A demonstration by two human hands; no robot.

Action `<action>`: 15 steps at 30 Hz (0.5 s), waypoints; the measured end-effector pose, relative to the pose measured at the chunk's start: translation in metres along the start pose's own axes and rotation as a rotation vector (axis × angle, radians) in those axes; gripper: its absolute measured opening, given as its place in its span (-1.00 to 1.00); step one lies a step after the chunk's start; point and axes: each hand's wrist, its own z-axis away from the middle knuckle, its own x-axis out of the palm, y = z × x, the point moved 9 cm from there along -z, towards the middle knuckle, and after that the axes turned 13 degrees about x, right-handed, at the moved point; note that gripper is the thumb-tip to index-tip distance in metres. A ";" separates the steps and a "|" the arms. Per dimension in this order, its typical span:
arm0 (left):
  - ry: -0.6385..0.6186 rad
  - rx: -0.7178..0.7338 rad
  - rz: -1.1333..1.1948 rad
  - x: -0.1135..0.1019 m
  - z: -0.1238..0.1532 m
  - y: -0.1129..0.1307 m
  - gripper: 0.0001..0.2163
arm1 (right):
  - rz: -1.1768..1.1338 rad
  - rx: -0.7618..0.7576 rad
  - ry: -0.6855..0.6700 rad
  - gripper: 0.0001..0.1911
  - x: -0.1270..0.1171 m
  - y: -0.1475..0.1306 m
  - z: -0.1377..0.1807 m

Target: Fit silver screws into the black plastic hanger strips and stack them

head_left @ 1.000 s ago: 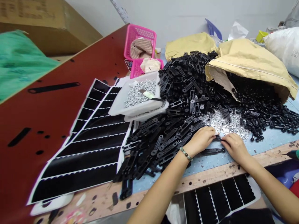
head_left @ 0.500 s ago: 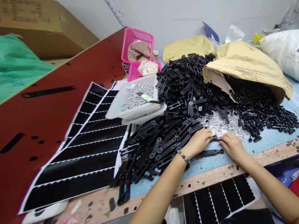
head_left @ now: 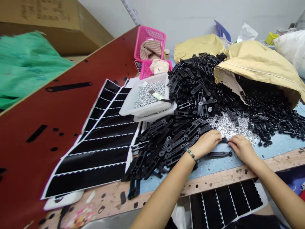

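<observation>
My left hand point(head_left: 209, 141), with a beaded bracelet at the wrist, pinches one end of a small black plastic part point(head_left: 224, 140). The fingers of my right hand point(head_left: 241, 147) close on the other end of that part, so both hands meet over the blue table top. Just below them lies a black plastic arm point(head_left: 219, 154) with a round end. Beyond my fingers spreads a heap of small silver screws point(head_left: 234, 125). A large pile of black slotted plastic arms point(head_left: 176, 144) reaches close to my left hand.
A white tub point(head_left: 128, 106) of metal pieces, with a knife-like tool on top, stands left of the pile. Yellow sacks point(head_left: 259, 57) lie behind, one spilling small black parts point(head_left: 274, 121). Black strips on white sheets point(head_left: 90, 162) lean against a red board point(head_left: 78, 105). Pink baskets point(head_left: 145, 57) stand at the back.
The camera view has swung slightly left, so everything sits further right in the picture. Both hands keep their hold on the small black part, with little visible movement.
</observation>
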 end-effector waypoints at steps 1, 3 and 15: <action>0.007 -0.002 0.002 0.001 0.001 0.000 -0.77 | 0.003 0.000 0.002 -0.85 0.000 0.000 0.000; 0.022 -0.006 0.006 0.002 0.003 0.000 -0.75 | 0.013 -0.004 0.019 -0.84 -0.001 -0.001 0.002; 0.008 0.023 0.024 -0.005 -0.001 0.003 -0.79 | -0.061 0.051 0.101 -0.91 -0.004 -0.003 0.008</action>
